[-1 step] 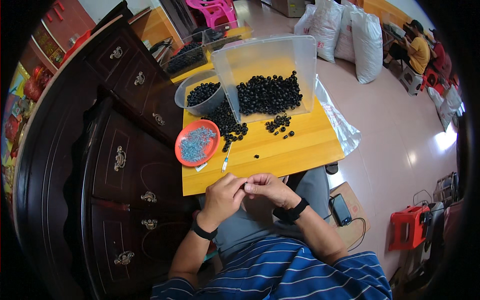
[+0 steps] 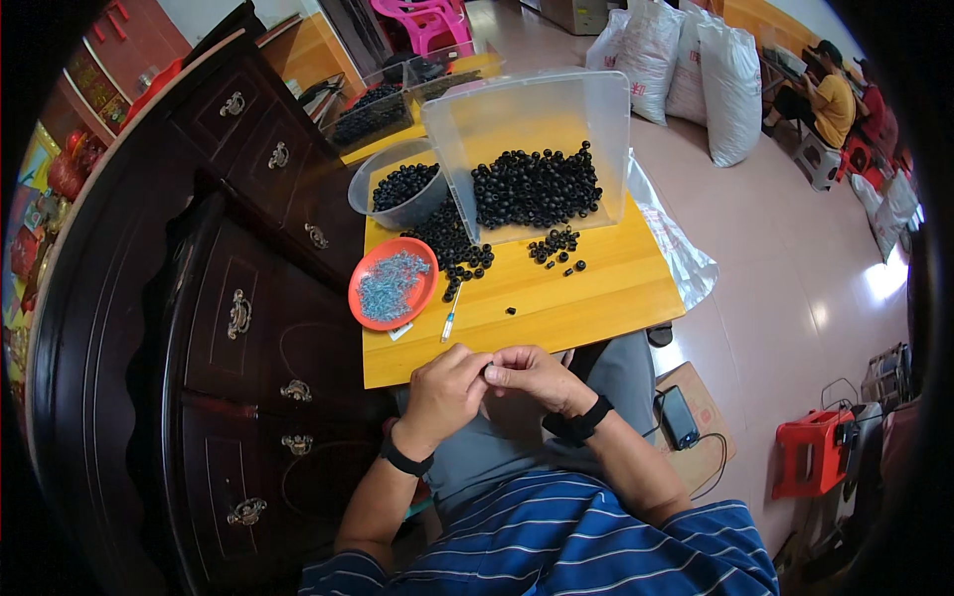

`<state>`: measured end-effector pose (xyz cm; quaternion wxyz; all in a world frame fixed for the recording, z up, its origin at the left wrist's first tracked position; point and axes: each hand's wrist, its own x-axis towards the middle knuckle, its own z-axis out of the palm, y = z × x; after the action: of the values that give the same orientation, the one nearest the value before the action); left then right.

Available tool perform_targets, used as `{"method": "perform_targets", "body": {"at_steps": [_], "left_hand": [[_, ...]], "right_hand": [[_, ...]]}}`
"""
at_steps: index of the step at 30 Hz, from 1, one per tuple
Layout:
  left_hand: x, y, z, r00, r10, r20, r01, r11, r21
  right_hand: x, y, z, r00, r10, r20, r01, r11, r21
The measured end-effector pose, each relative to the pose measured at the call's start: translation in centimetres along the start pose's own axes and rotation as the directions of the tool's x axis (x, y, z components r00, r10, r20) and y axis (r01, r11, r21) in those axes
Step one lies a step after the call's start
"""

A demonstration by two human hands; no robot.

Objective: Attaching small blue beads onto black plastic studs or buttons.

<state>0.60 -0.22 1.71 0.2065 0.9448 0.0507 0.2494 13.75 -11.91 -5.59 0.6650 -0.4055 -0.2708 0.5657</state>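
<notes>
Just past the table's near edge, my left hand [image 2: 449, 389] and my right hand [image 2: 537, 378] meet with fingertips pinched together. Between them a small black piece [image 2: 487, 370] barely shows; the fingers cover most of it. Beyond my left hand a thin white-and-blue stick-like tool [image 2: 448, 326] lies on the yellow table [image 2: 586, 308]. One small black part [image 2: 511, 311] lies alone ahead of my right hand. An orange-red dish [image 2: 431, 288] holds many small bluish clear pieces. Loose round black parts [image 2: 467, 260] are heaped beside it.
A clear plastic bin [image 2: 596, 104] on its side holds black parts, beside a round clear tub [image 2: 356, 194]. Dark wooden drawers [image 2: 268, 328] stand close on my left. White sacks [image 2: 730, 94] and two seated people are far right; a red stool [image 2: 803, 457] stands nearer.
</notes>
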Motion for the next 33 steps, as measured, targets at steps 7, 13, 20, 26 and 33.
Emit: {"method": "perform_targets", "body": {"at_steps": [7, 13, 20, 26, 33], "left_hand": [[0.0, 0.1, 0.0, 0.997, -0.038, 0.069, 0.035, 0.999, 0.04], [0.0, 0.1, -0.1, 0.998, -0.014, 0.064, 0.01, 0.998, 0.063], [0.3, 0.1, 0.0, 0.999, -0.022, 0.043, 0.022, 1.0, 0.002], [0.4, 0.0, 0.2, 1.0, 0.0, 0.017, 0.0, 1.0, -0.009], [0.1, -0.3, 0.5, 0.999, 0.026, -0.022, -0.026, 1.0, 0.003]], "right_hand": [[0.0, 0.6, 0.4, 0.997, 0.007, -0.076, -0.014, 0.995, -0.099], [-0.4, 0.0, 0.5, 0.998, 0.042, -0.053, -0.043, 0.999, -0.011], [-0.4, 0.0, 0.5, 0.999, 0.043, -0.017, -0.041, 0.993, 0.111], [-0.6, 0.4, 0.3, 1.0, 0.03, 0.008, -0.031, 0.984, 0.177], [-0.4, 1.1, 0.8, 0.999, -0.04, -0.027, 0.043, 0.991, 0.123]]}}
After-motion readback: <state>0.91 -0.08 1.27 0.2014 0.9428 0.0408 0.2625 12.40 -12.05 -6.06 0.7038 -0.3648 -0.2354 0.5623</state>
